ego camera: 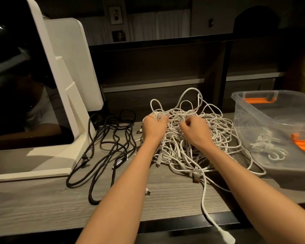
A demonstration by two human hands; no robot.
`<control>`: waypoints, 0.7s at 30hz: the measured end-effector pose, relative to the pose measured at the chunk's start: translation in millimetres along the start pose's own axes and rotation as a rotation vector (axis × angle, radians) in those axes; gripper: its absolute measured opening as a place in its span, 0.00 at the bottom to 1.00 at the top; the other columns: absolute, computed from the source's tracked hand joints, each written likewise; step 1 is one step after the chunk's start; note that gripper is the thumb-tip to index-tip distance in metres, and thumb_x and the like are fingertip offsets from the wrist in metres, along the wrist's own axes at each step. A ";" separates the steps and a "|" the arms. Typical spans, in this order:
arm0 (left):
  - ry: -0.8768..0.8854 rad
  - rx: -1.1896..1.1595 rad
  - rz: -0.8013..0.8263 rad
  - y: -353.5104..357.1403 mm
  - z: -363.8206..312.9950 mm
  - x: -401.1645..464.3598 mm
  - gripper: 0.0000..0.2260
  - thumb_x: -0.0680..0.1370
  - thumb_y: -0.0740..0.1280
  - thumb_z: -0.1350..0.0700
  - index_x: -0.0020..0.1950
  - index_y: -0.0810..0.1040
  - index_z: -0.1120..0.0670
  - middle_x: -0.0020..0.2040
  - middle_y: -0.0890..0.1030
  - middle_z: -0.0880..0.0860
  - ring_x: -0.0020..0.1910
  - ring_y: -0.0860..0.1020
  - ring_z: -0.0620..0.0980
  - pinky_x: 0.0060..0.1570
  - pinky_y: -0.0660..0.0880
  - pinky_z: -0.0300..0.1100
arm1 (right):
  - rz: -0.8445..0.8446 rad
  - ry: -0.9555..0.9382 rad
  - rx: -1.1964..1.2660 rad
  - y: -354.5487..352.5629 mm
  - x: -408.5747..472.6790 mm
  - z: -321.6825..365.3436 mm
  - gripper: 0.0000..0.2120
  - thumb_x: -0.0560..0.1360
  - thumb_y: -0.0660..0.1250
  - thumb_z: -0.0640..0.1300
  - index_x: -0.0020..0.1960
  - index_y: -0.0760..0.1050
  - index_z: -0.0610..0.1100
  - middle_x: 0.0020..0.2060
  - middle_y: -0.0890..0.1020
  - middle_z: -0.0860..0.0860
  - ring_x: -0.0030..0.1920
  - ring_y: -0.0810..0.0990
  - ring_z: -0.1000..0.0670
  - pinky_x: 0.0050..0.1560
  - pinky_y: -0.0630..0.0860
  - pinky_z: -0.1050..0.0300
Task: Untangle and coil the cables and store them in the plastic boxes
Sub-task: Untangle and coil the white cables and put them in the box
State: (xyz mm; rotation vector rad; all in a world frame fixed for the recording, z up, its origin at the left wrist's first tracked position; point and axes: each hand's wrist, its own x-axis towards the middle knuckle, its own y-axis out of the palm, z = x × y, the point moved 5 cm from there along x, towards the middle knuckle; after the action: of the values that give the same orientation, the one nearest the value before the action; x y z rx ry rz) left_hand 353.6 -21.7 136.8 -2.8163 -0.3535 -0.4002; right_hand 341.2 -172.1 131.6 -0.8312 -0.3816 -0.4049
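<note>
White cables (192,138) lay tangled at frame centre, directly under both hands. Left hand (153,127) and right hand (195,131) each gripped strands; box (271,120) stood right, nearer the right hand.

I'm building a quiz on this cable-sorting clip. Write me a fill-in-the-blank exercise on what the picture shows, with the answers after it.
1. Both hands, the left hand and the right hand, are dug into a tangle of ____ cables.
2. The loose cables beside the white stand are ____ in colour.
3. The clear plastic box has latches coloured ____.
4. That box stands on the person's ____ side of the tangle.

Answers: white; black; orange; right
</note>
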 end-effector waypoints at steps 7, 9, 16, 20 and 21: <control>-0.034 0.052 -0.117 -7.3 0.6 -1.0 0.16 0.78 0.69 0.55 0.31 0.71 0.53 0.29 0.73 0.48 0.29 0.71 0.45 0.30 0.65 0.38 | -0.033 0.103 0.200 -3.5 10.3 -14.5 0.15 0.78 0.57 0.42 0.33 0.71 0.40 0.28 0.74 0.46 0.30 0.71 0.47 0.34 0.68 0.52; -0.045 0.077 -0.163 -11.9 0.4 -1.9 0.16 0.78 0.68 0.55 0.32 0.71 0.52 0.30 0.73 0.48 0.30 0.71 0.44 0.28 0.64 0.38 | -0.052 0.162 0.294 -6.1 13.2 -21.7 0.15 0.78 0.55 0.40 0.33 0.69 0.41 0.28 0.73 0.46 0.30 0.69 0.48 0.34 0.65 0.53; -0.050 -0.006 -0.239 -17.2 0.5 -4.4 0.15 0.80 0.65 0.58 0.33 0.70 0.53 0.32 0.73 0.48 0.32 0.72 0.45 0.30 0.67 0.38 | -0.086 0.350 0.671 -8.3 15.2 -32.7 0.14 0.81 0.51 0.39 0.41 0.71 0.44 0.36 0.79 0.44 0.36 0.79 0.47 0.40 0.74 0.51; -0.054 -0.050 -0.350 -22.6 4.5 -1.6 0.08 0.80 0.64 0.57 0.42 0.75 0.55 0.40 0.78 0.51 0.40 0.76 0.48 0.35 0.70 0.40 | -0.181 0.413 0.808 -14.9 12.2 -33.9 0.14 0.82 0.49 0.39 0.41 0.67 0.46 0.35 0.76 0.45 0.30 0.74 0.52 0.31 0.70 0.59; -0.055 -0.057 -0.377 -24.0 5.5 -1.3 0.07 0.80 0.64 0.57 0.44 0.75 0.56 0.41 0.78 0.52 0.40 0.77 0.49 0.35 0.70 0.39 | -0.206 0.417 0.833 -16.4 11.7 -34.2 0.14 0.82 0.48 0.40 0.41 0.67 0.46 0.34 0.76 0.45 0.29 0.73 0.52 0.30 0.69 0.59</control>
State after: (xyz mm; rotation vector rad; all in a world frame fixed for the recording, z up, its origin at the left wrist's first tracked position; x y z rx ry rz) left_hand 347.1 2.0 136.9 -2.8151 -0.9041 -0.4141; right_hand 348.9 -210.7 126.4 0.1110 -0.2103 -0.5404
